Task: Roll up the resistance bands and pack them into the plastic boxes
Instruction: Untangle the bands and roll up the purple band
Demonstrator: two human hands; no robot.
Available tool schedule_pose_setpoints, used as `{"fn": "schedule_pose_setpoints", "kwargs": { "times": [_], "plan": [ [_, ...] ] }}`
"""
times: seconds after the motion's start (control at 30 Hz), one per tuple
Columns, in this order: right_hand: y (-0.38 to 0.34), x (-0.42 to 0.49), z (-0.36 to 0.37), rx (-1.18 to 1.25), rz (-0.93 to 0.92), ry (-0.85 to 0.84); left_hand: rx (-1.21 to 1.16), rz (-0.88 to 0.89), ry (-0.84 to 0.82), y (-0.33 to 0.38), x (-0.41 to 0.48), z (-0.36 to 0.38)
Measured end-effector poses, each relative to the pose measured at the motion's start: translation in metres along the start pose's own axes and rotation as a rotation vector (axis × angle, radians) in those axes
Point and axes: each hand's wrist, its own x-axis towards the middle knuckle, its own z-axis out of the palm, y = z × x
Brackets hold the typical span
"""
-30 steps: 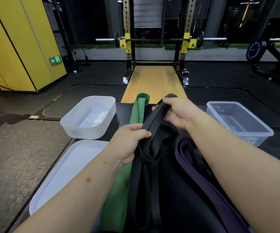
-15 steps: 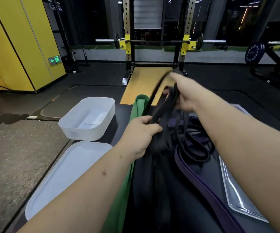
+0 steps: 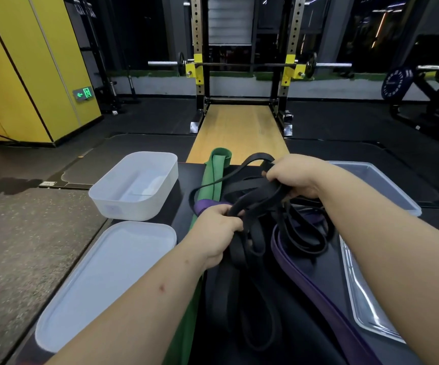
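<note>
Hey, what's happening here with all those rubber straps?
A person is sorting out a tangle of black resistance bands, gripping them with the left hand and the right hand above a dark table. A green band and a purple band lie on the table. The white box on the left holds no band; nothing looks rolled yet.

the right hand (image 3: 296,177) has dropped from its raised pull back toward the bench (image 3: 305,333). the black bands (image 3: 255,196) hang slacker, one thin loop thrown toward ten o'clock across the green band (image 3: 213,177).
</note>
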Motion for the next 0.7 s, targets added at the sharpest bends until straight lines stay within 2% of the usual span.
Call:
{"fn": "schedule_pose_setpoints", "kwargs": {
  "times": [0.13,0.2,0.3,0.43,0.6,0.63,0.7],
  "plan": [
    [0.007,-0.029,0.009,0.156,-0.238,-0.009,-0.177,-0.021,0.053,0.009,0.005,0.000],
    [0.015,-0.048,0.020,0.042,-0.384,-0.007,-0.293,-0.054,0.027,0.015,0.002,0.004],
    [0.024,-0.070,0.036,-0.278,-0.526,-0.067,-0.415,-0.049,-0.044,0.018,-0.005,0.003],
    [0.026,-0.079,0.038,-0.450,-0.528,-0.111,-0.454,0.017,-0.124,0.018,-0.011,-0.001],
    [0.018,-0.080,0.039,-0.682,-0.570,-0.159,-0.274,-0.080,-0.126,0.018,-0.011,0.004],
    [0.017,-0.080,0.038,-0.679,-0.565,-0.169,-0.245,-0.077,-0.101,0.017,-0.010,0.003],
    [0.015,-0.079,0.033,-0.506,-0.569,-0.139,-0.221,-0.043,-0.048,0.015,-0.008,0.001]
  ]
}}
